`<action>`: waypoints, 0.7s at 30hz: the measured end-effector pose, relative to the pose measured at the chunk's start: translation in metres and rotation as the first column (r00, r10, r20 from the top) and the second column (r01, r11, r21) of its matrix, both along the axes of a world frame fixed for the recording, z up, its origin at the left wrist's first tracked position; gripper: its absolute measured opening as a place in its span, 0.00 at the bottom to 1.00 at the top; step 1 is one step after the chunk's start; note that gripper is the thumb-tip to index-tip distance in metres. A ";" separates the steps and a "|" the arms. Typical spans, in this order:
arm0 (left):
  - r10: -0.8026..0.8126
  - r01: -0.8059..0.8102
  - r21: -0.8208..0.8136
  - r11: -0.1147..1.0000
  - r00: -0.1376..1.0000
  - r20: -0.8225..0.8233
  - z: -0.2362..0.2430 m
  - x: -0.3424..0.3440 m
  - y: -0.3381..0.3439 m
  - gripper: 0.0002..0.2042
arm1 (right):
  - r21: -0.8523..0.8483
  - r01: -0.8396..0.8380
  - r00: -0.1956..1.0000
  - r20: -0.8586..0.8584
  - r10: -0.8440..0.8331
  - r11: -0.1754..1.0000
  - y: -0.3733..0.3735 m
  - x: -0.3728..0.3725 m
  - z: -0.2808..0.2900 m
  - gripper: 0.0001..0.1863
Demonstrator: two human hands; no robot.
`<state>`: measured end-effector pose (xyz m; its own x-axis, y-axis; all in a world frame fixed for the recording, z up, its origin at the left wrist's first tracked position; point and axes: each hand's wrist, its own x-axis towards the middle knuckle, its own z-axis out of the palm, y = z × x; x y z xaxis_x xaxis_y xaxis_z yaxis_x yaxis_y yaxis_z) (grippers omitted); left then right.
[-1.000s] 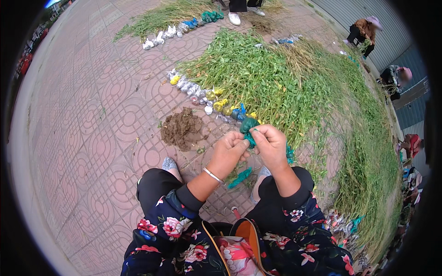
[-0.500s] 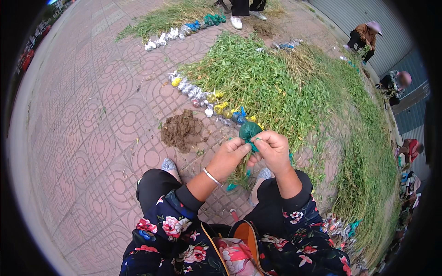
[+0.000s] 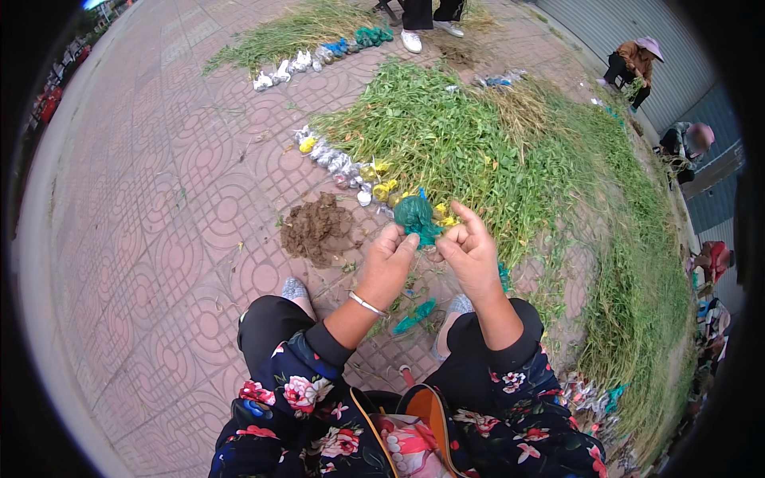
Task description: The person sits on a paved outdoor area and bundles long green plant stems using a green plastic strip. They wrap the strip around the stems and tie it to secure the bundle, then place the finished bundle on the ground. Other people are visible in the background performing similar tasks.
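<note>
A green bag (image 3: 413,213) bulges just beyond the fingertips of the left hand (image 3: 386,259), pinched between thumb and fingers. The right hand (image 3: 470,248) lifts its index finger clear, other fingers curled beside the bag; whether they grip is unclear. Beyond the fingers lie plants (image 3: 454,131) and small bags (image 3: 339,163); leftward, mud (image 3: 315,229).

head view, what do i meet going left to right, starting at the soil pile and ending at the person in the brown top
Soil pile → left hand → green bag → right hand → person in the brown top
</note>
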<state>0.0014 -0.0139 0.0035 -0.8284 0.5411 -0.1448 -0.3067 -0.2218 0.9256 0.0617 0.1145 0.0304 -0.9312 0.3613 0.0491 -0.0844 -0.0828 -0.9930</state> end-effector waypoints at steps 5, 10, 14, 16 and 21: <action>0.033 -0.038 -0.044 0.998 0.994 -0.106 -0.001 0.000 -0.001 0.06 | 0.413 -0.105 0.960 0.280 -0.017 0.905 -0.003 0.002 -0.002 0.17; 0.053 -0.053 -0.005 0.999 0.993 0.103 0.005 0.002 -0.002 0.09 | 0.724 -0.086 0.975 0.203 -0.093 0.684 -0.004 0.003 -0.001 0.12; 0.036 -0.035 -0.009 0.999 0.993 0.110 0.004 -0.005 -0.006 0.11 | 0.771 -0.078 0.997 0.078 0.028 0.632 -0.003 0.004 -0.004 0.12; 0.028 -0.027 -0.006 1.000 0.989 0.145 0.001 -0.005 -0.005 0.10 | 0.674 -0.146 0.988 0.130 0.078 0.724 -0.003 0.005 0.001 0.10; -0.003 -0.005 0.029 1.000 0.970 0.244 -0.005 -0.005 -0.006 0.07 | 0.566 -0.229 0.973 0.125 0.193 0.792 -0.001 0.004 0.004 0.10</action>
